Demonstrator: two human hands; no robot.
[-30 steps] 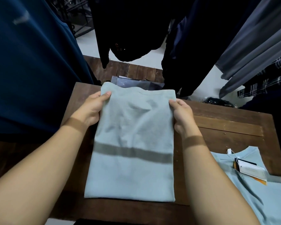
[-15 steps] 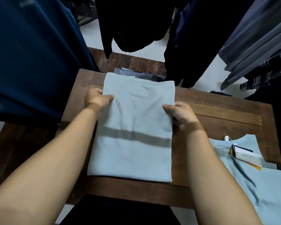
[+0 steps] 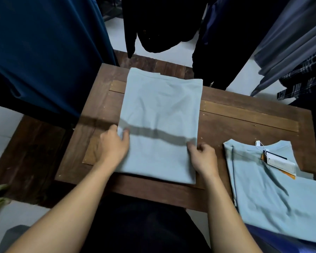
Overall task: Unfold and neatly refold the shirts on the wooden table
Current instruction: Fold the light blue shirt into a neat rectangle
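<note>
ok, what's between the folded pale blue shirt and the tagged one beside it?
Head view: a bare strip of brown wooden table, and the right hand gripping the right edge of the folded pale blue shirt, clear of the tagged pale blue shirt.

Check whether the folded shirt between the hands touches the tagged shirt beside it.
Apart. The head view shows a strip of bare wooden table between the right edge of the folded shirt and the left edge of the tagged shirt.
</note>
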